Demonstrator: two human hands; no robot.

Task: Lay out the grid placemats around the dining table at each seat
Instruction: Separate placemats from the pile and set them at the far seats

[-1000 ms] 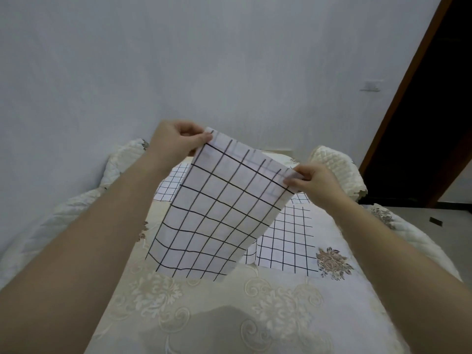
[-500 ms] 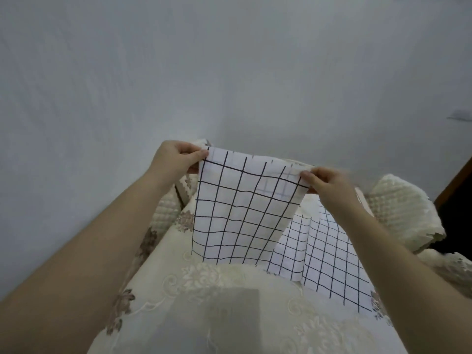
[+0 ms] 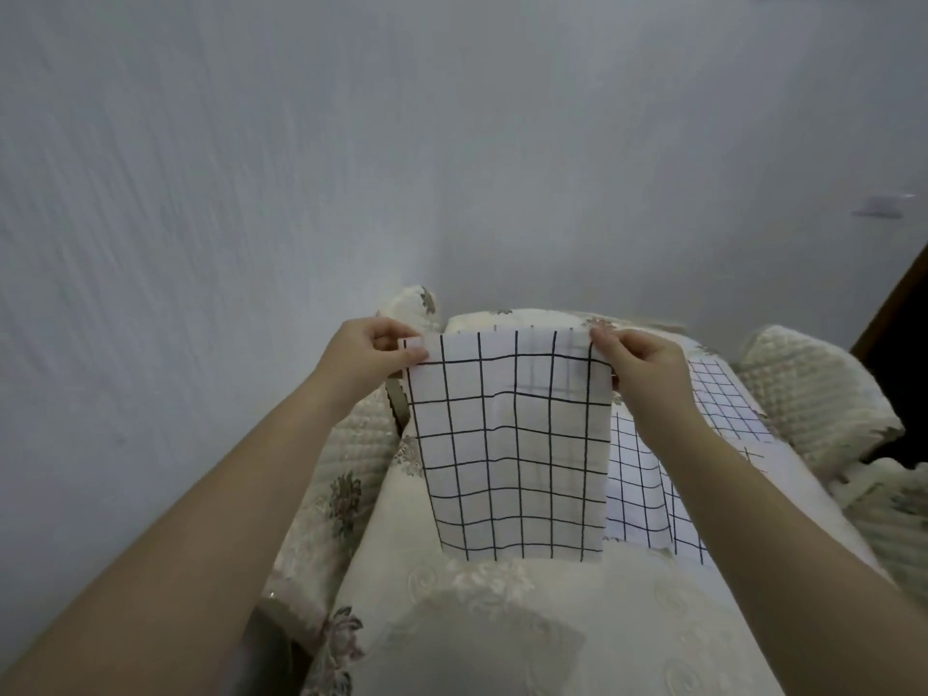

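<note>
Left hand (image 3: 369, 351) and right hand (image 3: 640, 359) each pinch a top corner of the grid placemat (image 3: 512, 444), letting it hang flat for laying; another placemat (image 3: 648, 499) lies beneath the right hand

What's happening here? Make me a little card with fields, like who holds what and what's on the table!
Left hand: pinches the top left corner of the held placemat
Right hand: pinches its top right corner
Held placemat: white with black grid, hanging down over the table
Laid placemat: flat on the table, right of the held one
Table: covered with a cream flowered cloth
</note>
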